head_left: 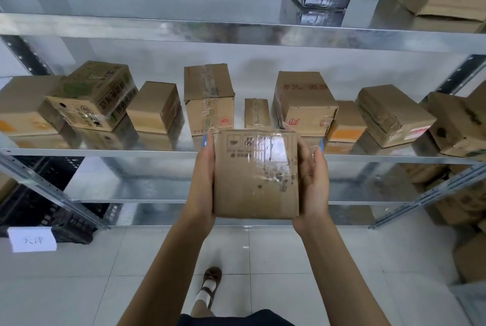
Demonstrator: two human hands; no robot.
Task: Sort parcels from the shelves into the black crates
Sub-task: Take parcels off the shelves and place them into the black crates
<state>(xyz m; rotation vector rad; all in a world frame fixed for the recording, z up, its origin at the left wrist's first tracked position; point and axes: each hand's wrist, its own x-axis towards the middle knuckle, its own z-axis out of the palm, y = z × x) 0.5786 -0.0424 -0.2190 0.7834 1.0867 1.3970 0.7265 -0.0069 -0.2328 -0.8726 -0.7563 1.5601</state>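
The parcel [256, 176], a small brown carton wrapped in glossy clear tape, was carried between the two hands in front of the person, clear of the shelf. The left hand [203, 181] pressed flat against its left side, and the right hand [311, 183] pressed against its right side with the palm turned inward. The digits in view lay straight along the cardboard. Those behind the parcel were hidden, so they seemingly only supported it rather than curling round it.

Just beyond the fingertips ran the metal shelf [157, 151], lined with a row of other cartons. A tall taped box [209, 99] stood ahead of the left hand, and a red-printed box [303, 99] ahead of the right. A slim little carton [257, 112] stood between them. Far to the left of the left hand and lower down sat a black crate [47, 210], with a white paper label [33, 239] on its front.
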